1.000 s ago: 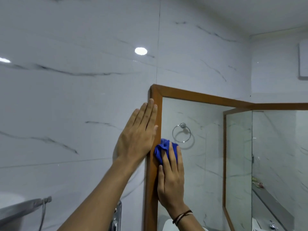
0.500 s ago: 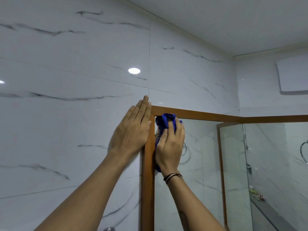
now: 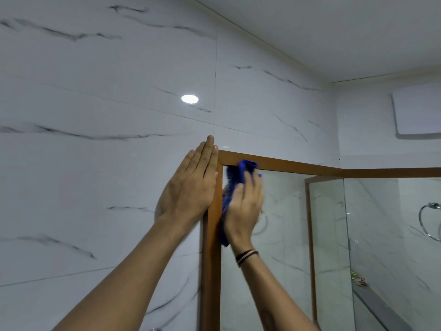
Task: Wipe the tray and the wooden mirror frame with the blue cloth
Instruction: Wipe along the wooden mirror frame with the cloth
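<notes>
- Blue cloth (image 3: 235,185) is bunched under the right hand (image 3: 244,206), pressed against the glass just inside the top-left corner of the wooden mirror frame (image 3: 212,235); its upper fold sticks out past the fingertips and touches the top rail.
- A slip is judged the main risk: the cloth is pinned by pressure rather than clearly clenched, so on smooth glass it could slide out from under the palm and fall once the stroke turns along the top rail.
- The very corner, just left of the right fingertips, could be missed, since the wad sits more on the mirror (image 3: 281,235) than on the wood.
- Smears could be left on the glass if the palm's heel drags below the cloth.
- The left hand (image 3: 191,187) is laid flat on the marble wall (image 3: 107,163), fingers straight and together, nothing held; its fingertips reach just above the frame's corner and its inner edge lies against the left rail. A push there is judged harmless unless the frame is loose.
- The right hand's fingers are curled lightly over the cloth, pointing up, the wrist with its bands (image 3: 247,256) below; both forearms are raised steeply.
- No tray is seen.
</notes>
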Demonstrator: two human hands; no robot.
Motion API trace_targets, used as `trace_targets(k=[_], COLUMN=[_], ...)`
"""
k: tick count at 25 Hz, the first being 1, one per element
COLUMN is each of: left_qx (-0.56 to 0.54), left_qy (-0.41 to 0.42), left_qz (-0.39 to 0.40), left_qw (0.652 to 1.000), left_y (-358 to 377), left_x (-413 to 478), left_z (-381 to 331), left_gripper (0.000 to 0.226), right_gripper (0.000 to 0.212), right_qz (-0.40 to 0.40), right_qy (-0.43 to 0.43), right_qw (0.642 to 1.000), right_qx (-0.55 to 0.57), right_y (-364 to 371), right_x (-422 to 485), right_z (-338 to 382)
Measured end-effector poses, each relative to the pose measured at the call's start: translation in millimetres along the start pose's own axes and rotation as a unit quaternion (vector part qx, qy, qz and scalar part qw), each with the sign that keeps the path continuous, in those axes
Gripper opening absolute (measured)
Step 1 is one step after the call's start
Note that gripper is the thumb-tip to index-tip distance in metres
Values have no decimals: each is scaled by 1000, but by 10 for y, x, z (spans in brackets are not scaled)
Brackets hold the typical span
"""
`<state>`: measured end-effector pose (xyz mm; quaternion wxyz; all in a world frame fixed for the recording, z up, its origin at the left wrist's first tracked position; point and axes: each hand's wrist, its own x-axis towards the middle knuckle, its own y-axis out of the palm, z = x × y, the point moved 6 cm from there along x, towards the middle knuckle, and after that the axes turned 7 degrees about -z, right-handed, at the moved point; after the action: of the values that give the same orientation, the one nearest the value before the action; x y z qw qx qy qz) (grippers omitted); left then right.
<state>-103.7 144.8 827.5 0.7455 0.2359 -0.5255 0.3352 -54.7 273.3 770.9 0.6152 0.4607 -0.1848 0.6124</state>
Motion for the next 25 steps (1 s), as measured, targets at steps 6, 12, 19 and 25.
trace_targets(k=[6,12,19,25], left_qx=[-9,-10,-10,-26], left_qy=[8,2,-1,-5], left_qz=[-18,-19,-8,6], left_qw=[1000,1000,1000,1000], left_y=[-34,-31,4,-1], left_x=[-69,-70,-109,-127], left_z=[14,10,-29,-24], left_gripper=[62,63,64,62], right_gripper=[55,56,53,55], right_qz=[136,112,99,121], right_qy=[-187,-200,-202,-223], right_qw=[972,972,972,964], right_qx=[-31,-60,-62,-75], right_y=[-143,-132,-9,-185], right_x=[-383,-347,-134,-572], right_z=[-82,-140,51,-132])
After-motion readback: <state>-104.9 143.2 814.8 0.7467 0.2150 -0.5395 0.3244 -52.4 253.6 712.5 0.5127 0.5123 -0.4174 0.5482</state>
